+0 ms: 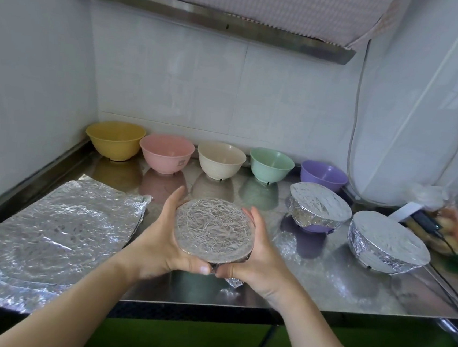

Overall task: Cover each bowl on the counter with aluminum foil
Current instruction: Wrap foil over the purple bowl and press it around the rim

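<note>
A foil-covered bowl (214,228) is in the middle of the steel counter (309,282), held between both hands. My left hand (165,240) grips its left side, and my right hand (253,256) grips its right side, thumbs meeting at the near rim. Along the back wall stand uncovered bowls: yellow (115,140), pink (166,153), cream (220,160), green (271,164) and purple (323,175). Two more foil-covered bowls sit on the right, a purple one (318,207) and another (387,241). Crumpled foil sheets (57,226) lie at the left.
Cables (453,267) and a bag of items (457,229) lie at the counter's right edge. A tiled wall closes the back and left. A range hood (209,17) hangs overhead. The counter's front edge is close to me.
</note>
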`<state>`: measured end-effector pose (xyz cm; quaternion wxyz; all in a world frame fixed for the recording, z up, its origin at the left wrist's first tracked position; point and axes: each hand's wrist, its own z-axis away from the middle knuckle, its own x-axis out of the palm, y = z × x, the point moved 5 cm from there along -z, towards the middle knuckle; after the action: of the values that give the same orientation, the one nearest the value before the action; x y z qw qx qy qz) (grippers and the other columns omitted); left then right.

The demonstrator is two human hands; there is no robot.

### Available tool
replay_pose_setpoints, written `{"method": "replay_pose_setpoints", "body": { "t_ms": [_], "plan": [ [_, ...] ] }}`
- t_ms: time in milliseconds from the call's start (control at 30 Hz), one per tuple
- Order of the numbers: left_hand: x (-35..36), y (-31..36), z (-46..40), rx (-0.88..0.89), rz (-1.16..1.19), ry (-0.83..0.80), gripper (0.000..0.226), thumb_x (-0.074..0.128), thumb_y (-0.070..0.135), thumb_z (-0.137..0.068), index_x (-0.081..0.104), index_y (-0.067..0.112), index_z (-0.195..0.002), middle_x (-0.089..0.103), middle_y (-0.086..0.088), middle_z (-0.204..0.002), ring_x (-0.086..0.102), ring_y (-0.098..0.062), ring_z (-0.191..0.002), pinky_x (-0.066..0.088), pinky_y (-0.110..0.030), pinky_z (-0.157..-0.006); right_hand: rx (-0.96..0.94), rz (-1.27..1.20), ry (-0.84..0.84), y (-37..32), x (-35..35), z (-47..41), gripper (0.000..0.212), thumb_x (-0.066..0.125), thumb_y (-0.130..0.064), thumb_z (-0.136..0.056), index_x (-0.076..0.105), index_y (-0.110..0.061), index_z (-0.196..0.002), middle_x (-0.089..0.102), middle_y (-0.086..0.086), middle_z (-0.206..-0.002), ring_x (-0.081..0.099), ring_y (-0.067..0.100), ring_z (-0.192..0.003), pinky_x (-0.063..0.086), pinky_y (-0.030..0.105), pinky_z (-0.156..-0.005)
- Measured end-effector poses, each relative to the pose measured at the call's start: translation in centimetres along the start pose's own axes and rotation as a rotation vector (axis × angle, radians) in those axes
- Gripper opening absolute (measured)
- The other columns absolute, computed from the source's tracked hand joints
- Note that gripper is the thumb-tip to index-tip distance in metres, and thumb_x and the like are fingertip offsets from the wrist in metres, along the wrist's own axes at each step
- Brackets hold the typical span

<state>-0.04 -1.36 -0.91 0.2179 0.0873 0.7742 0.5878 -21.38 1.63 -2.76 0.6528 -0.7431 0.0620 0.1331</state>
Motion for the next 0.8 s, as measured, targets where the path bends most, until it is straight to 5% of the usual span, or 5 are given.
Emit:
{"method": "replay_pose_setpoints", "body": {
  "t_ms": [133,267,400,633,800],
  "plan": [
    [0.3,-0.3,0.2,0.052,-0.040,0.053,0.160,0.110,0.039,-0.040,0.006,0.043,-0.162,0.047,0.029,-0.147,0.044,0.010,-0.138,0.035,-0.032,-0.122,0.017,-0.021,0.033,0.5,0.2,0.0,0.159,0.108,-0.022,-0.051,0.002,-0.038,-0.167,0.051,-0.020,-0.153,0.049,-0.007,-0.139,0.037,0.027,-0.120],
    [0.6,-0.5,0.3,0.067,-0.049,0.099,0.161,0.109,0.047,-0.036,0.008,0.046,-0.161,0.048,0.018,-0.152,0.047,0.000,-0.142,0.035,-0.042,-0.124,0.026,-0.018,0.044,0.9,0.5,0.1,0.150,0.107,-0.012,-0.053,0.011,-0.035,-0.165,0.061,-0.018,-0.146,0.055,-0.002,-0.136,0.045,0.030,-0.117],
    [1.0,-0.1,0.6,0.075,-0.054,0.149,0.157,0.108,0.046,-0.038,0.009,0.044,-0.160,0.050,0.020,-0.149,0.045,0.006,-0.139,0.034,-0.033,-0.122,-0.015,0.010,0.048,1.2,1.0,0.0,0.118,0.098,0.011,-0.058,0.036,-0.032,-0.149,0.066,-0.009,-0.139,0.061,0.009,-0.132,0.054,0.028,-0.103],
    [0.7,-0.1,0.9,0.036,-0.073,0.020,0.165,0.107,0.050,-0.041,-0.007,0.044,-0.160,0.036,0.020,-0.159,0.035,0.004,-0.147,0.029,-0.036,-0.126,0.018,0.085,-0.015,0.9,0.1,0.7,0.136,0.102,-0.019,-0.051,0.020,-0.037,-0.159,0.059,-0.026,-0.140,0.054,-0.001,-0.135,0.044,0.039,-0.119],
    [-1.0,0.3,0.2,-0.005,-0.051,-0.004,0.170,0.105,0.058,-0.034,-0.005,0.039,-0.163,0.025,0.019,-0.164,0.034,0.001,-0.147,0.029,-0.032,-0.124,0.020,-0.072,-0.080,-0.6,-2.0,1.9,0.103,0.097,-0.014,-0.065,0.038,-0.012,-0.150,0.062,0.005,-0.146,0.053,0.024,-0.143,0.040,0.044,-0.121]
  ]
}}
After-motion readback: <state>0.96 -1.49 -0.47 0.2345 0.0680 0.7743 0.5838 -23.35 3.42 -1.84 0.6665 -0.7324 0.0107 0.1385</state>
